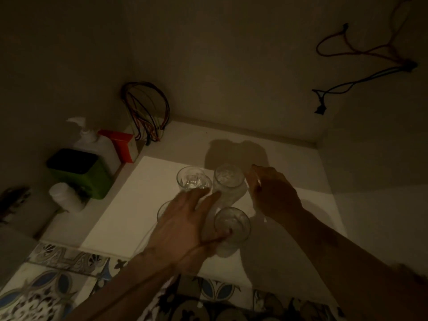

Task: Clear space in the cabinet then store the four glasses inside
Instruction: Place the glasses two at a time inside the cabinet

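**Four glasses on the shelf, hands settling them in**

Dim light over a pale cabinet floor (289, 163), plain walls closing in at the back and both sides, patterned tile (58, 286) running along the front edge below. Loose coloured wires (148, 112) loop in the back left corner; more wires (361, 56) hang on the right wall.

Pushed off to the left are a pump bottle (92, 142), a red box (122, 144), a green box (78, 172) and a small white bottle (66, 196) — so I'd say the clearing is done.

All four glasses stand on a white sheet (139, 193): back-left glass (193, 180), back-right glass (228, 179), front-right glass (232, 225), and a fourth glass (163, 210) mostly hidden under my left hand (185, 223).

That left hand is spread, thumb against the front-right glass, fingers over the hidden one; real grip or just steadying, I can't tell. My right hand (273, 193) is loosely open, fingertips just beside the back-right glass, holding nothing.

Looks nearly finished: tidy the group, withdraw.
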Action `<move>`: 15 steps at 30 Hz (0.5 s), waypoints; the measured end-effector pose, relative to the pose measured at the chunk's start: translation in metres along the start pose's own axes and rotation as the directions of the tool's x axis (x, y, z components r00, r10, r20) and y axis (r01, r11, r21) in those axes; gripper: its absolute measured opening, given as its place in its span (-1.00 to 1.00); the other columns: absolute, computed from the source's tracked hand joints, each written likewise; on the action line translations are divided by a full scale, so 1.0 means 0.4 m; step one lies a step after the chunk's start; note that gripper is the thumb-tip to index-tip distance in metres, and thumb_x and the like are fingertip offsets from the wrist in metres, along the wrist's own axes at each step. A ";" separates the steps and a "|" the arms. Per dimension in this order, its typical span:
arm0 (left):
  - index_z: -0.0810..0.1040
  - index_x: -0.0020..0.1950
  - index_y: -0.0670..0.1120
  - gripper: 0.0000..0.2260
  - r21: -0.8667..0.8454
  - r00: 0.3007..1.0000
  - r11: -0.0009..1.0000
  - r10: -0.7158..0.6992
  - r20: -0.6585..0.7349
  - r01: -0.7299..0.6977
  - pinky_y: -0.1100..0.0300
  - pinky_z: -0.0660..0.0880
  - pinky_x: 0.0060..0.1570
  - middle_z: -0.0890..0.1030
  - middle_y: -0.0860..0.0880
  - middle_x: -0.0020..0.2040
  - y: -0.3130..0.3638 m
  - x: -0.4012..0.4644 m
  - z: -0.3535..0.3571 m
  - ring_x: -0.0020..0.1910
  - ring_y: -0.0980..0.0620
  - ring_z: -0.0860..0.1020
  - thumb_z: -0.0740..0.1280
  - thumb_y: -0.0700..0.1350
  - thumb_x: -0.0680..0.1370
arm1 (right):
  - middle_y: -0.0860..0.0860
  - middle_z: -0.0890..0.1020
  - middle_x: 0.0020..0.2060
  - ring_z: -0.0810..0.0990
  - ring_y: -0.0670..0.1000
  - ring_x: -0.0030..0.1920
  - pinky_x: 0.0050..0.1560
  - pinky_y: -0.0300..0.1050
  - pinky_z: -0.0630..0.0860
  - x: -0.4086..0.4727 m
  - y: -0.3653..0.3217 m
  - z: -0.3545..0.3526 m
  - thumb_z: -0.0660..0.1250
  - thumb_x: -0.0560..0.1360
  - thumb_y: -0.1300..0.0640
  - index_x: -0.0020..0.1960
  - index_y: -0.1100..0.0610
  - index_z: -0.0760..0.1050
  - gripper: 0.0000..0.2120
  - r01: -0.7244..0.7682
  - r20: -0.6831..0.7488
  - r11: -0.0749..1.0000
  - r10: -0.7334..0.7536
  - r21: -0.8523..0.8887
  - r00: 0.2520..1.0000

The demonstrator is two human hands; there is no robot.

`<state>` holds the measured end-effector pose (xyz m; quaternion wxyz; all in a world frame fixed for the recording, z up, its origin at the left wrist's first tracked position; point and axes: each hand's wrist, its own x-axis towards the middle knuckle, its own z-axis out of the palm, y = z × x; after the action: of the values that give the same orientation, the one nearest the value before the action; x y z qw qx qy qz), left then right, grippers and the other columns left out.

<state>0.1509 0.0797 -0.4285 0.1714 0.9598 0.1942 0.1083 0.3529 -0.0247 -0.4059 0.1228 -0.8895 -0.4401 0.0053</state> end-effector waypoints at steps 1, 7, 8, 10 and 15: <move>0.05 0.59 0.15 -0.24 0.053 0.999 0.998 -0.040 0.034 0.038 0.01 0.06 0.49 0.15 0.02 0.58 -0.006 -0.005 -0.015 0.53 -0.01 0.11 -0.02 0.49 0.46 | 0.19 0.55 0.26 0.52 0.24 0.26 0.18 0.18 0.52 -0.018 0.003 -0.013 -0.15 0.63 -0.14 0.43 0.12 0.43 -0.40 -0.107 0.063 0.994 0.104 0.038 0.993; -0.26 0.56 0.25 -0.32 0.225 0.935 0.943 -0.292 0.202 0.245 -0.09 -0.31 0.49 -0.18 0.02 0.62 0.000 -0.075 -0.106 0.56 -0.04 -0.28 -0.28 0.45 0.47 | 0.10 0.06 0.64 -0.02 0.19 0.62 0.57 0.16 0.04 -0.161 -0.006 -0.083 -0.31 0.62 -0.23 0.64 -0.04 0.02 -0.35 -0.177 0.379 0.958 0.254 -0.225 0.890; -0.26 0.56 0.24 -0.30 0.248 0.922 0.933 -0.316 0.223 0.259 -0.10 -0.33 0.48 -0.20 0.02 0.61 0.009 -0.090 -0.129 0.55 -0.04 -0.30 -0.32 0.46 0.46 | 0.10 0.01 0.65 -0.09 0.19 0.62 0.58 0.18 -0.01 -0.191 -0.015 -0.102 -0.34 0.60 -0.24 0.64 -0.05 -0.01 -0.34 -0.175 0.410 0.959 0.255 -0.222 0.876; -0.25 0.56 0.24 -0.26 0.294 0.896 0.920 -0.341 0.285 0.257 -0.11 -0.35 0.47 -0.23 0.03 0.60 0.039 -0.125 -0.184 0.55 -0.05 -0.31 -0.40 0.47 0.41 | 0.09 0.00 0.65 -0.12 0.17 0.63 0.59 0.18 -0.04 -0.259 -0.045 -0.160 -0.29 0.61 -0.29 0.64 -0.07 -0.01 -0.34 -0.202 0.408 0.963 0.258 -0.177 0.876; -0.24 0.56 0.25 -0.30 0.254 0.828 0.936 -0.338 0.448 0.244 -0.04 -0.33 0.48 -0.20 0.04 0.61 0.153 -0.184 -0.370 0.56 -0.03 -0.25 -0.31 0.46 0.46 | 0.05 -0.04 0.65 -0.15 0.13 0.63 0.58 0.15 -0.03 -0.376 -0.153 -0.374 -0.19 0.62 -0.32 0.64 -0.11 -0.02 -0.36 -0.243 0.469 0.960 0.280 -0.139 0.838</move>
<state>0.0644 0.0391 -0.2806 0.1389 0.9265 0.2987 -0.1818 0.2303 -0.1389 -0.2621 -0.0258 -0.9153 -0.3312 0.2279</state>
